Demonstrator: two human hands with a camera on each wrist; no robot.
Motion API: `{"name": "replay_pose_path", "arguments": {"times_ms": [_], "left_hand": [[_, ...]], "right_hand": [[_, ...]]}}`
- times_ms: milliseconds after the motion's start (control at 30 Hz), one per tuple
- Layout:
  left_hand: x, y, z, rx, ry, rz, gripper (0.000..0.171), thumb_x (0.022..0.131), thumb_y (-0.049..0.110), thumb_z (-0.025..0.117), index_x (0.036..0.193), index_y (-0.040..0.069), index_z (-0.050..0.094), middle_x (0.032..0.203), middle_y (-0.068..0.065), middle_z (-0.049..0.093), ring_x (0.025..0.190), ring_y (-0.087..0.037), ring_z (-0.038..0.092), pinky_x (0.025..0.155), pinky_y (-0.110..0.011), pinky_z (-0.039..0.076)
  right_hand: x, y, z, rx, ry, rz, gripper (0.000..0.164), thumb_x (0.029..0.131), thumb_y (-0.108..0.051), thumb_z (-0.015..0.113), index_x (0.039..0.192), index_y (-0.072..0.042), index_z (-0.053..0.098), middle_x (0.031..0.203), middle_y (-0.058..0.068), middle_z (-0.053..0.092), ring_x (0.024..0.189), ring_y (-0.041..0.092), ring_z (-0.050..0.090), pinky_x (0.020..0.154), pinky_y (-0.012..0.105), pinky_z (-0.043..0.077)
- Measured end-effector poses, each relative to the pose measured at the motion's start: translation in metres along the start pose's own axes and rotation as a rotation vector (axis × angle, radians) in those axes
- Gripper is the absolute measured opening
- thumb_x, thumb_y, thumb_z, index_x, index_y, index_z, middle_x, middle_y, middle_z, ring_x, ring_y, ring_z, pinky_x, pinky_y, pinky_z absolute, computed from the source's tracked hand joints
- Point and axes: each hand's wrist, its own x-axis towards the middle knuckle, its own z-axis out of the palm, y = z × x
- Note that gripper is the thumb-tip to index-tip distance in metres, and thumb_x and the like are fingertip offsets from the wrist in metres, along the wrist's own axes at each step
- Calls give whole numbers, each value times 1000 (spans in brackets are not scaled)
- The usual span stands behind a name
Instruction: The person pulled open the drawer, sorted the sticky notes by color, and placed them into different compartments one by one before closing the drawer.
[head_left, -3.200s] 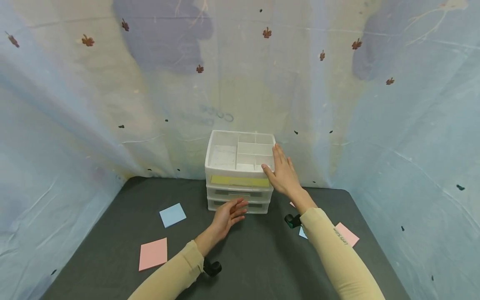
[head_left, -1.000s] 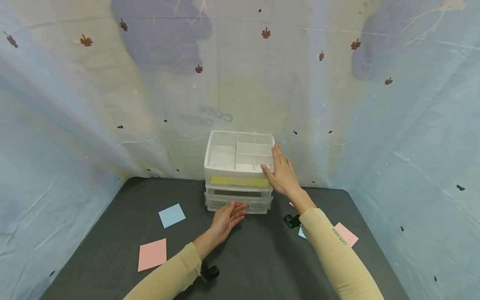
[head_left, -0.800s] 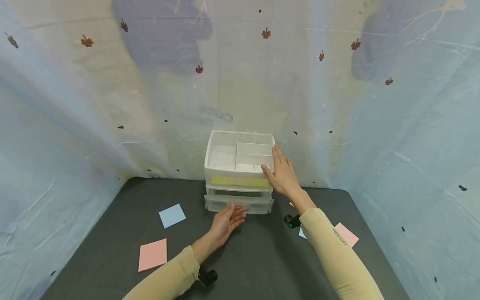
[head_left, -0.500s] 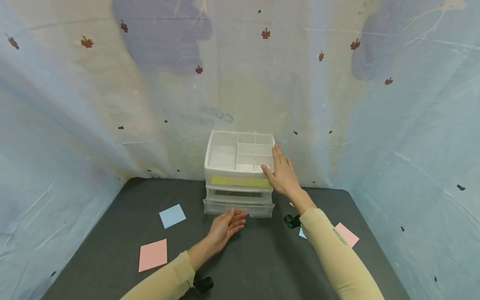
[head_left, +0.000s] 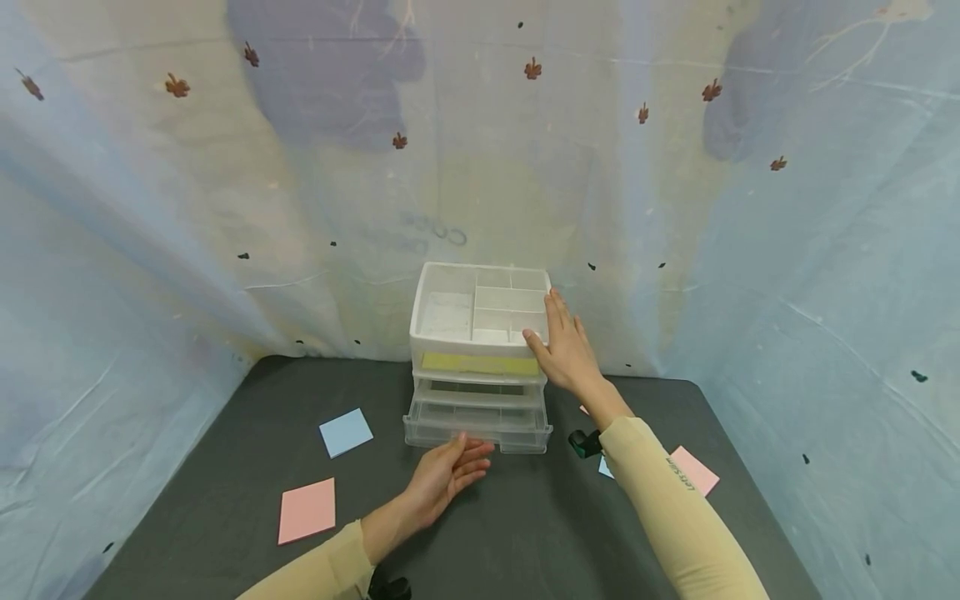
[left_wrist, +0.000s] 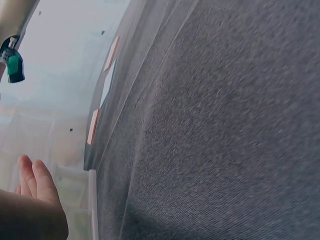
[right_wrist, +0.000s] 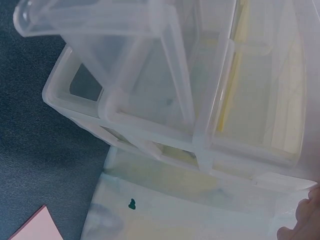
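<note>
Drawer unit (head_left: 465,342), upright beyond left fingers, beside right; front toward left fingers, long axis left-right. Bottom drawer (head_left: 435,433) partly out; could drop if drawn too far, unit could slide if bracing weakens. Right hand (head_left: 572,354): fingers straight on unit's rim. Left hand (head_left: 437,482): fingers at drawer front; whether hooked, cannot tell.

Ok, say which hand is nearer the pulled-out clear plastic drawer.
Left: left hand is at the drawer front; right hand is higher, at the white plastic compartment tray.

Pale yellow sleeves (head_left: 663,500) (dark lettering (head_left: 682,472), right), black wrist cameras (head_left: 585,442)
</note>
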Motion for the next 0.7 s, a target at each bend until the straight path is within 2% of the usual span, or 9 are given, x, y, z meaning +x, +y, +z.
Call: {"name": "replay_pose_path", "arguments": {"times_ms": [300,700], "left_hand": [[-15,-3,1,-21,-39,-30,61,112,41,47,147,-9,48,138,-15,66,114,-20,69,102,-33,56],[-24,-9,0,-55,-59,-55,60,111,42,48,145,-8,48,137,-14,67,107,-15,69,101,-33,57]], "right_hand": [[-1,0,0,12,-7,10,81,111,-51,40,168,-7,4,176,8,-2,161,28,5,129,57,9],[-1,-1,0,10,-10,14,81,111,-50,40,168,-7,3,176,7,-2,161,28,4,129,57,9]]}}
